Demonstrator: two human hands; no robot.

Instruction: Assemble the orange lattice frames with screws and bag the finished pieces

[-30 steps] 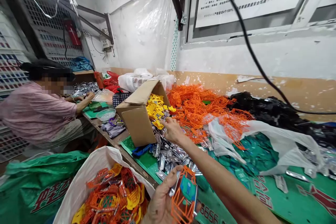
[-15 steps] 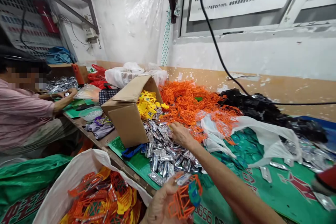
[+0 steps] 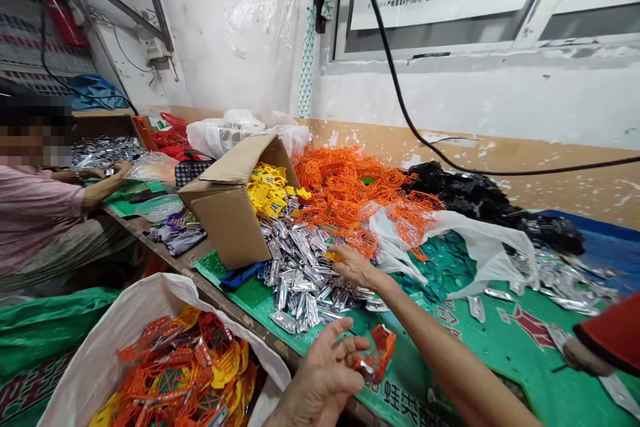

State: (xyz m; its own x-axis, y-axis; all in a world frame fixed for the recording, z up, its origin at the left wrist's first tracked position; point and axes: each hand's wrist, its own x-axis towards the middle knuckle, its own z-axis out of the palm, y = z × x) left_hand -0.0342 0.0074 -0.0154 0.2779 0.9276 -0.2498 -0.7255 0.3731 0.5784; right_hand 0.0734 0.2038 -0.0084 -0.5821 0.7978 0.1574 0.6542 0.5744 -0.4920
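Orange plastic lattice piece (image 3: 379, 355) sits just beside the fingertips of my left hand (image 3: 323, 381), above the green printed mat (image 3: 505, 340). I cannot tell whether it touches my fingers. That hand is wide open, with the fingers spread and curved toward the piece.

My right hand (image 3: 353, 265) stretches out over the heap of silver foil sachets (image 3: 300, 283), its fingers drawn narrow and low against them. A small yellow-orange scrap (image 3: 333, 256) lies at the fingertips, but I cannot tell whether that hand holds it.

Just left of the sachets, a cardboard box (image 3: 225, 220) lies tipped on its side, with yellow plastic pieces (image 3: 267, 190) spilling from its mouth onto the heap. Behind my right hand rises a large pile of orange lattice frames (image 3: 345, 190), with a white plastic bag (image 3: 480, 247) along its right side and a black heap (image 3: 480, 203) beyond. Nearest me at lower left, a white woven sack (image 3: 100, 347) is filled with orange and yellow frames (image 3: 185, 367).

Off to the left, a seated co-worker in a pink top (image 3: 35, 213) has a hand (image 3: 113, 170) near a pile of silver sachets (image 3: 103, 150). At the right edge, another person's hand (image 3: 580, 357) in a red sleeve (image 3: 613, 330) reaches over the mat.
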